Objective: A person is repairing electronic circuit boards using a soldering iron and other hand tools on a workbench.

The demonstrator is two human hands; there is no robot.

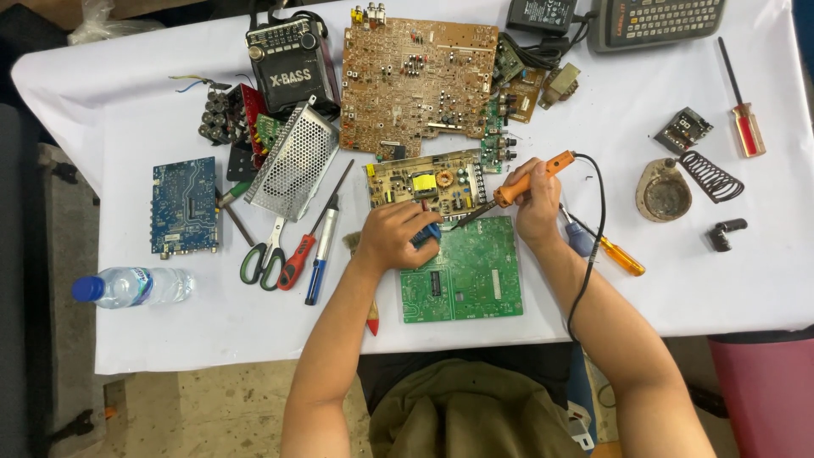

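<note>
Head view showed the right hand closed around an orange soldering iron, the left hand pinching a blue tool on the green circuit board.

Your right hand grips an orange-handled soldering iron, its tip angled down to the top edge of the green circuit board lying on the white-covered bench. Your left hand presses on that board's upper left corner, closed around a small blue object. Just behind sits a yellowish power board. Scissors and screwdrivers lie to your left, a water bottle farther out.
</note>
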